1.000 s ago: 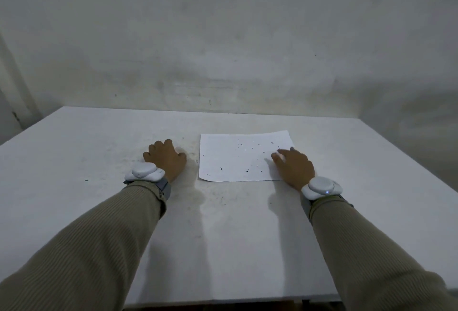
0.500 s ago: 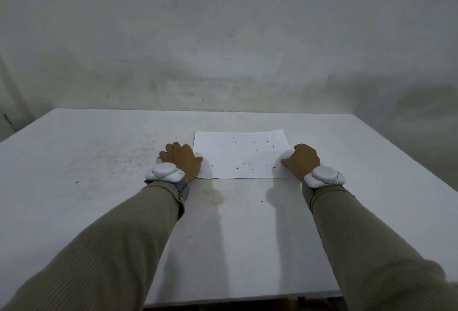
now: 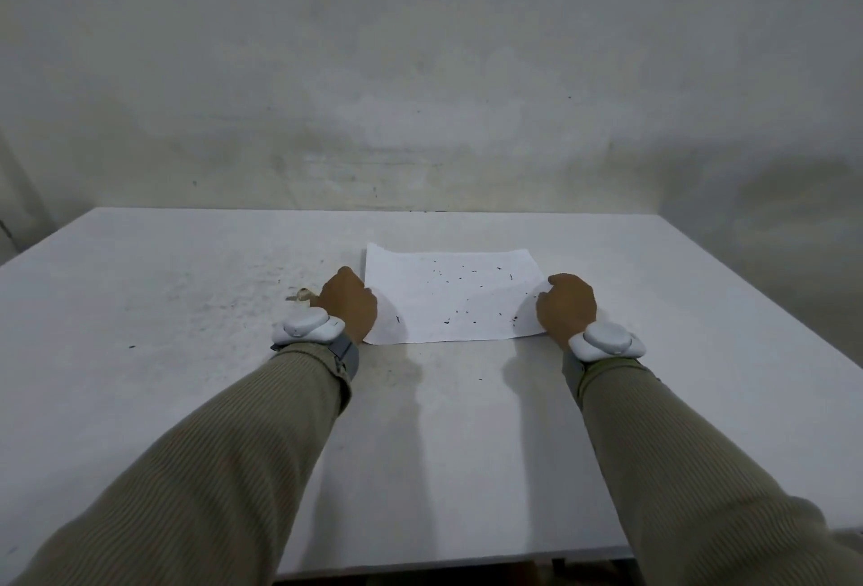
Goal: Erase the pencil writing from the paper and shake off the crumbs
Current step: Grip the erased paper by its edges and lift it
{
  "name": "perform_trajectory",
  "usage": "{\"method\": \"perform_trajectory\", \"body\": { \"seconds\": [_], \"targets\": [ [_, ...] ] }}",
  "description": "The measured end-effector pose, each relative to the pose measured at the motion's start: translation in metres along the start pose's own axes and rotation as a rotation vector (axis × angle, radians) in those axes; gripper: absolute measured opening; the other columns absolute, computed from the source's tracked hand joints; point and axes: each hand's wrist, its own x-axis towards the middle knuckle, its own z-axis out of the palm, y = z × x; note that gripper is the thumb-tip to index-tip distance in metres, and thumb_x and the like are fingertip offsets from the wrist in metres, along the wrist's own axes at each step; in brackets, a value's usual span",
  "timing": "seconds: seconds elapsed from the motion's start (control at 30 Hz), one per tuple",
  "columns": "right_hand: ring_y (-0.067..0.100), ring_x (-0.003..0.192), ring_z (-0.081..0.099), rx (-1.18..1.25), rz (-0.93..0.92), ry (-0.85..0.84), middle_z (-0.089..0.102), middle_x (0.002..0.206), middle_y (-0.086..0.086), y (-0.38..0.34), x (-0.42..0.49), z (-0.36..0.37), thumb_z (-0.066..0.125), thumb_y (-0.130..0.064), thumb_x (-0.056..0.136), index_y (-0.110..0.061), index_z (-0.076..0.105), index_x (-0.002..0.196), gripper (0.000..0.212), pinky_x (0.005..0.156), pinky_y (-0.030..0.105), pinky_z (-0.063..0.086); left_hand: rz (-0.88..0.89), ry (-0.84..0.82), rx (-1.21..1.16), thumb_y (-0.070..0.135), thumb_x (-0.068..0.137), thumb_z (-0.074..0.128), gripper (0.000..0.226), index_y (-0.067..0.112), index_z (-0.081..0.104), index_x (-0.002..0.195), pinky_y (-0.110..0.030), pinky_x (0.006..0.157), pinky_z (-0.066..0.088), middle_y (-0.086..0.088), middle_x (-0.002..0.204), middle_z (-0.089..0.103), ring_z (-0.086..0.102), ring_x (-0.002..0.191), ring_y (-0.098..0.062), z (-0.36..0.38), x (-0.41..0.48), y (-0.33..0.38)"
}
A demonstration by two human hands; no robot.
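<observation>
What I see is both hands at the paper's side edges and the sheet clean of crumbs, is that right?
No. The head view shows dark crumbs scattered over the paper. The left hand and right hand are at its side edges, as you said.

We hold both arms stretched forward and roughly parallel, the left sleeve and right sleeve covering them down to the wrists, with a left wrist device and a right wrist device, both white and rounded, strapped on just behind the hands. Our left hand lies knuckles-up with its fingers curled, pinching the left edge of the paper, and our right hand mirrors it, fingers curled on the right edge. The two hands sit level with each other and well apart, backs toward the camera, with the fingertips hidden from view.
</observation>
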Motion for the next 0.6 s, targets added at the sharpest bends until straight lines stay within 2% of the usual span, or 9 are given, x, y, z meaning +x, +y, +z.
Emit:
{"method": "perform_trajectory", "body": {
  "seconds": [0.1, 0.23, 0.37, 0.5, 0.6],
  "targets": [
    [0.033, 0.124, 0.051, 0.072, -0.056, 0.074, 0.057, 0.132, 0.02, 0.003, -0.004, -0.002, 0.053, -0.003, 0.092, 0.005, 0.056, 0.127, 0.036, 0.102, 0.029, 0.033, 0.057, -0.018, -0.126, 0.013, 0.098, 0.053, 0.015, 0.001, 0.059, 0.104, -0.033, 0.074, 0.04, -0.015, 0.106, 0.063, 0.06, 0.098, -0.032, 0.0, -0.002, -0.002],
    [0.033, 0.122, 0.053, 0.128, -0.112, 0.162, 0.058, 0.131, 0.02, 0.008, -0.002, -0.013, 0.054, -0.001, 0.091, 0.003, 0.055, 0.13, 0.039, 0.1, 0.024, 0.031, 0.111, 0.014, -0.232, 0.009, 0.098, 0.051, 0.006, 0.003, 0.052, 0.094, -0.032, 0.073, 0.037, -0.02, 0.106, 0.062, 0.057, 0.095, -0.034, -0.003, -0.005, 0.003],
    [0.032, 0.118, 0.056, 0.156, -0.116, 0.231, 0.061, 0.127, 0.019, 0.005, -0.004, -0.03, 0.052, 0.0, 0.091, 0.002, 0.059, 0.127, 0.037, 0.095, 0.02, 0.032, 0.082, 0.044, -0.284, 0.005, 0.098, 0.05, 0.013, -0.003, 0.058, 0.104, -0.032, 0.076, 0.035, -0.02, 0.109, 0.063, 0.057, 0.101, -0.035, -0.008, -0.009, 0.02],
    [0.033, 0.114, 0.057, 0.139, -0.13, 0.299, 0.063, 0.125, 0.018, 0.009, -0.012, -0.046, 0.051, 0.001, 0.09, 0.001, 0.061, 0.123, 0.034, 0.093, 0.024, 0.035, 0.105, 0.035, -0.324, 0.002, 0.096, 0.05, 0.007, 0.002, 0.056, 0.098, -0.031, 0.075, 0.034, -0.019, 0.11, 0.063, 0.056, 0.101, -0.034, -0.013, -0.018, 0.033],
    [0.036, 0.106, 0.059, 0.132, -0.118, 0.342, 0.065, 0.116, 0.021, 0.019, -0.022, -0.061, 0.05, 0.004, 0.088, 0.006, 0.064, 0.112, 0.028, 0.089, 0.03, 0.038, 0.115, 0.029, -0.358, 0.002, 0.097, 0.049, 0.008, 0.002, 0.057, 0.099, -0.03, 0.076, 0.034, -0.019, 0.112, 0.063, 0.056, 0.103, -0.034, -0.015, -0.03, 0.045]
  ]
}}
